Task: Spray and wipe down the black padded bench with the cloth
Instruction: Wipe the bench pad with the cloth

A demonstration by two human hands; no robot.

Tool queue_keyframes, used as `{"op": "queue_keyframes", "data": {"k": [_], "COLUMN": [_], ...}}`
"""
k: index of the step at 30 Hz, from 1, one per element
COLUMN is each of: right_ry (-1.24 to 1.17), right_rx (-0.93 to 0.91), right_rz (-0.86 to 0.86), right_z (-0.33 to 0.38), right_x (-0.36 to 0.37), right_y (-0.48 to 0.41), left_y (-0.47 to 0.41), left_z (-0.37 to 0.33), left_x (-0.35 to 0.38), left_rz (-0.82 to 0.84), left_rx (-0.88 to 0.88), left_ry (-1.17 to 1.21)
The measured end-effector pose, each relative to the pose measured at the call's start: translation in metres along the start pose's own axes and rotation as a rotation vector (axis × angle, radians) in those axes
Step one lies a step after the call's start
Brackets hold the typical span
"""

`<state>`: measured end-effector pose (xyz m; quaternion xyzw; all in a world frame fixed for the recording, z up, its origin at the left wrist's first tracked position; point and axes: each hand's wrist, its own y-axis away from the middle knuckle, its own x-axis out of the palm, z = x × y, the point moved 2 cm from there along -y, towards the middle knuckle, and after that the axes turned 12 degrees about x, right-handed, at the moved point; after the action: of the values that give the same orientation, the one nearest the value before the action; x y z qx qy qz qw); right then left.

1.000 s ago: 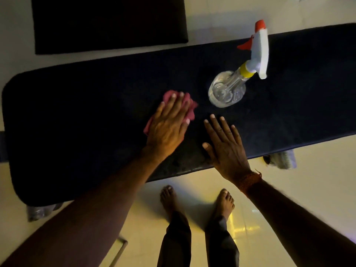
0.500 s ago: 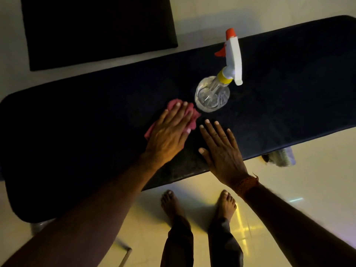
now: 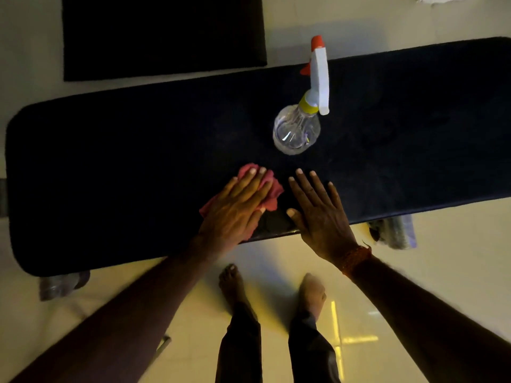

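Bench (image 3: 110,161), cloth (image 3: 273,189) nearer its edge

Black bench (image 3: 110,175): cloth (image 3: 272,189), spray bottle (image 3: 297,129).

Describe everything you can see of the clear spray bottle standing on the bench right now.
The clear plastic spray bottle stands upright on the black padded bench, seen from above. The rounded body is transparent; its fill level cannot be told. A yellow collar carries a white spray head with an orange nozzle tip and orange trigger. Both hands, left hand and right hand, lie nearer, not touching it.
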<state>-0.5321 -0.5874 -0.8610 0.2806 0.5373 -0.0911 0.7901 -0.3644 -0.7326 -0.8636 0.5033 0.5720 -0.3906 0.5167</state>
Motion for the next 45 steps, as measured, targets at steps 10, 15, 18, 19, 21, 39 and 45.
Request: {"op": "queue_keyframes", "data": {"k": [10,15,18,19,21,39,45], "right_ry": [-0.014,-0.059,-0.109,-0.117,-0.127,-0.124,-0.087], "right_rx": [-0.157,-0.169,-0.134,-0.131,-0.12,-0.044,0.018], "right_rz": [-0.028,-0.064,-0.065,-0.064,-0.072,-0.093,-0.127], "right_z": [-0.031,-0.039,-0.04,-0.041,-0.042,-0.048,-0.032], "right_x": [-0.007,-0.002,0.0,0.0,-0.001,-0.006,-0.004], "right_y": [0.001,0.003,0.006,0.007,0.01,-0.003,-0.016], "left_y": [0.021,0.005,0.001,0.005,0.009,-0.044,-0.027], "left_z": [-0.059,-0.048,-0.095,-0.107,-0.106,-0.054,-0.054], "left_x": [0.017,0.012,0.024,0.029,0.034,0.016,0.018], "left_rz": [-0.134,-0.257,-0.231,-0.201,-0.193,-0.149,-0.057], "left_rx": [-0.301,-0.672,-0.499,-0.432,-0.365,-0.537,-0.277], "left_ry": [-0.023,0.048,0.031,0.011,-0.046,-0.045,-0.096]}}
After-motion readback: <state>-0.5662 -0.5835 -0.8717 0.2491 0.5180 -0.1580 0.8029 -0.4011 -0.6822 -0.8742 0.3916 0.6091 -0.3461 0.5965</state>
